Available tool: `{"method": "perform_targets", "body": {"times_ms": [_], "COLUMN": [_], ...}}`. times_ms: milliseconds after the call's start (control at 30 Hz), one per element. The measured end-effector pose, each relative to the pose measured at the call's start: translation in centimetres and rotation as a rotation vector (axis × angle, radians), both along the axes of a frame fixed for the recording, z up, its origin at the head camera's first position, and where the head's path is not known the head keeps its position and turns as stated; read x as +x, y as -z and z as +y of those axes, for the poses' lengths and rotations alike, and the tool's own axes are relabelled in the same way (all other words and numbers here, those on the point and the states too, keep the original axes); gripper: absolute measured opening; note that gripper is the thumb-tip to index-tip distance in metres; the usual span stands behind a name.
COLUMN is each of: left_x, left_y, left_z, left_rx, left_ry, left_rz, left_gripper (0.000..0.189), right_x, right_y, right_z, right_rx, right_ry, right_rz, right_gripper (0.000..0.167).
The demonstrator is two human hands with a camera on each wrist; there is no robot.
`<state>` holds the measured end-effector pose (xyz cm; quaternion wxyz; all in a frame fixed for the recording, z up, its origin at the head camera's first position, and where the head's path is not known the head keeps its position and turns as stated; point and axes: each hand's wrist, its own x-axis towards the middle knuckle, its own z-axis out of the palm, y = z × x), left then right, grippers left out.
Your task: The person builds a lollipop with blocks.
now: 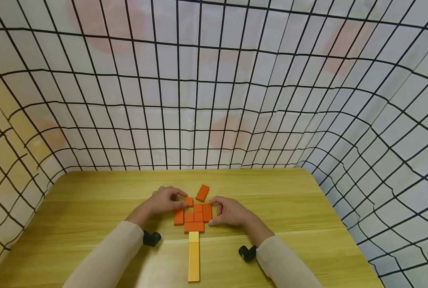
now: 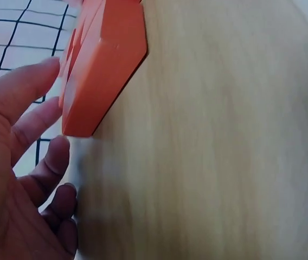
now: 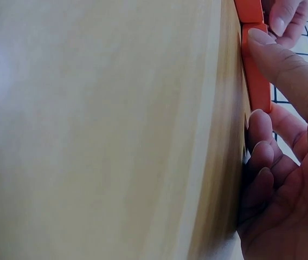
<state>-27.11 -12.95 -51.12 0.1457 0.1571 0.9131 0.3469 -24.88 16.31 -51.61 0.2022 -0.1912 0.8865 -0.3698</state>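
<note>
On the tabletop lies a cluster of flat orange tiles. My left hand (image 1: 165, 200) pinches a small orange square tile (image 1: 189, 201) at the cluster's upper left, thumb below and index finger above. Just under that thumb is an upright orange rectangular tile (image 1: 178, 217). At the right side, my right hand (image 1: 231, 212) holds another orange rectangular tile (image 1: 207, 213) lengthwise, index finger at its far end and thumb (image 3: 262, 38) at its near end. Between the hands sit several small orange squares (image 1: 198, 216), above a sideways orange rectangle (image 1: 194, 227).
A tilted orange rectangle (image 1: 202, 193) lies apart, beyond the cluster. Below the cluster, a pale yellow square (image 1: 194, 237) and a long yellow strip (image 1: 194, 262) form a line toward me. Black netting (image 1: 199, 108) stands around the back and sides of the wooden table (image 1: 289, 232).
</note>
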Motion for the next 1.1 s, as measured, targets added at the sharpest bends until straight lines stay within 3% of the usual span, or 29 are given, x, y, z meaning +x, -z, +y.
{"method": "perform_targets", "body": {"times_ms": [267, 533, 1100], "left_x": [-0.01, -0.06, 0.4], "left_y": [0.23, 0.38, 0.18], "left_z": [0.57, 0.73, 0.76], "left_rx": [-0.004, -0.002, 0.004], "left_ry": [-0.021, -0.025, 0.048], "left_rz": [0.047, 0.058, 0.057], "left_gripper": [0.019, 0.013, 0.01], "right_x": [-0.09, -0.14, -0.14], "right_y": [0.07, 0.09, -0.09], "right_z": [-0.07, -0.09, -0.19], "right_rx": [-0.007, -0.009, -0.001], "right_ry": [-0.004, -0.004, 0.002], "right_rz": [-0.004, 0.0, -0.015], "right_gripper": [0.061, 0.06, 0.06]}}
